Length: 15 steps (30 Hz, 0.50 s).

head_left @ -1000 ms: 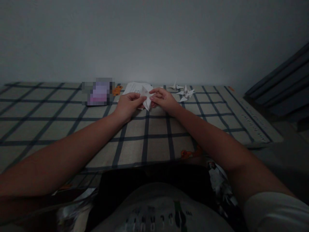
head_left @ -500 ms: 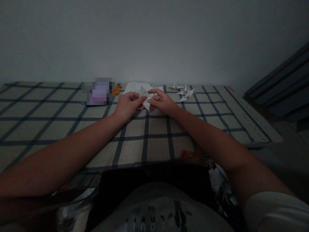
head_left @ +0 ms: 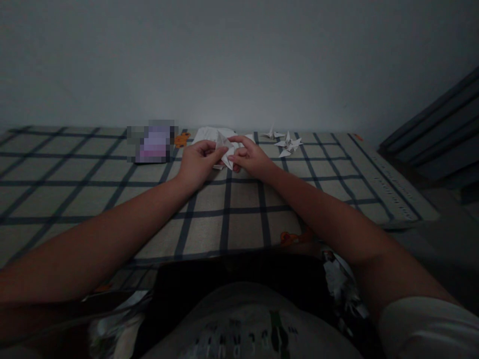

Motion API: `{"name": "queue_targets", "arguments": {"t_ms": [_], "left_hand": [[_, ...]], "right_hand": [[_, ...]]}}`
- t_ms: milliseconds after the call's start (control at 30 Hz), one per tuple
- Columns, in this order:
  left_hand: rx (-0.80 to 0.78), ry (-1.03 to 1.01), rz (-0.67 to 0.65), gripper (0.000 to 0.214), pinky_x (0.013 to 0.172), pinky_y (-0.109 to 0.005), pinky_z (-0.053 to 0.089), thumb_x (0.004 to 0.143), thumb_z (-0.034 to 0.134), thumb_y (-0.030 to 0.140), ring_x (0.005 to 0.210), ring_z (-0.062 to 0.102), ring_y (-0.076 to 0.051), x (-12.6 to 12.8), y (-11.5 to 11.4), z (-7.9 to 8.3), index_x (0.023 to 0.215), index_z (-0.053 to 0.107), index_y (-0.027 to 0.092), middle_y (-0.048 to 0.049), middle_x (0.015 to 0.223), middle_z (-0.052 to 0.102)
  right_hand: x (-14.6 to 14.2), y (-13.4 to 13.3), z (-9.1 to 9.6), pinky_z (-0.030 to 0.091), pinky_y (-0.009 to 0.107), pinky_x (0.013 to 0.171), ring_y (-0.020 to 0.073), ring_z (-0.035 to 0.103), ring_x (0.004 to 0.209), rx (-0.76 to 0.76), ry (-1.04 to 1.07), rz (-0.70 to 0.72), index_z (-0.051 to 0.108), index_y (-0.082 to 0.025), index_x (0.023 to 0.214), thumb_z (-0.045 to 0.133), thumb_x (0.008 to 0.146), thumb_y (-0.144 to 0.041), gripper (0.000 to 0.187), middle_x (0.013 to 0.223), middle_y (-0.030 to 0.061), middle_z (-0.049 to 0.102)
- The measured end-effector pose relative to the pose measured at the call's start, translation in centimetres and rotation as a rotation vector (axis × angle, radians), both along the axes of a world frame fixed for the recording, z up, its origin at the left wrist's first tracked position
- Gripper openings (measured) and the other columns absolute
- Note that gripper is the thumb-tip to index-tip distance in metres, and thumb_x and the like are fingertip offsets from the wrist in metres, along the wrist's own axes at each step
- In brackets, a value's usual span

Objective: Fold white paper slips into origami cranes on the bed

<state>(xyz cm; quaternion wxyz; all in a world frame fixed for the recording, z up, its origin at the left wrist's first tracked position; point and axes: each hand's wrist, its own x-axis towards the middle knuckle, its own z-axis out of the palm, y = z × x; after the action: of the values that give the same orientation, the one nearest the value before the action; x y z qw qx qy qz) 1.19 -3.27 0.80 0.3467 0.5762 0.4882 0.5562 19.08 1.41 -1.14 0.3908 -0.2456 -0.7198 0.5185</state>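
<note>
A small piece of folded white paper [head_left: 226, 158], pointed at top and bottom, is held between both hands over the far part of the table. My left hand [head_left: 201, 158] pinches its left side, thumb across the front. My right hand [head_left: 250, 156] grips the right side with thumb and bent fingers, the index finger reaching along the top. Behind the hands lie white paper sheets [head_left: 205, 133], partly covered by them. To the right, several folded paper cranes [head_left: 288, 144] rest in a loose group on the cloth.
A checked tablecloth [head_left: 209, 229] covers the table, which meets a plain wall [head_left: 239, 65]. Left of the hands lies a blurred purple item [head_left: 153, 143]. Crumpled material [head_left: 342, 281] sits below the table's near edge at right, and more [head_left: 116, 324] at left.
Both hands stay in nearly the same place on the folded paper. Only slight finger movement shows, with the paper's lower tip shifted a little.
</note>
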Motion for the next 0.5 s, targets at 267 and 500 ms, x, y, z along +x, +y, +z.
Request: {"name": "queue_targets", "arguments": {"t_ms": [267, 500], "left_hand": [[0.035, -0.029, 0.004, 0.028, 0.059, -0.025, 0.048, 0.073, 0.084, 0.042, 0.061, 0.061, -0.013, -0.12, 0.51, -0.52, 0.082, 0.070, 0.020, 0.0003, 0.071, 0.069], [0.014, -0.071, 0.034, 0.029, 0.061, -0.026, 0.051, 0.077, 0.083, 0.042, 0.063, 0.066, -0.014, 0.15, 0.33, -0.23, 0.077, 0.064, 0.020, 0.0002, 0.071, 0.069]], "right_hand": [[0.11, -0.20, 0.20, 0.054, 0.022, 0.059, 0.0103, 0.065, 0.059, 0.016, -0.014, -0.003, 0.043, -0.021, 0.136, 0.071, 0.089, -0.036, 0.057, 0.070, -0.0082, 0.063], [-0.07, -0.31, 0.07, 0.055, 0.023, 0.059, 0.0108, 0.064, 0.058, 0.023, -0.034, 0.031, 0.039, -0.020, 0.144, 0.068, 0.090, -0.029, 0.062, 0.069, -0.0084, 0.063]]}}
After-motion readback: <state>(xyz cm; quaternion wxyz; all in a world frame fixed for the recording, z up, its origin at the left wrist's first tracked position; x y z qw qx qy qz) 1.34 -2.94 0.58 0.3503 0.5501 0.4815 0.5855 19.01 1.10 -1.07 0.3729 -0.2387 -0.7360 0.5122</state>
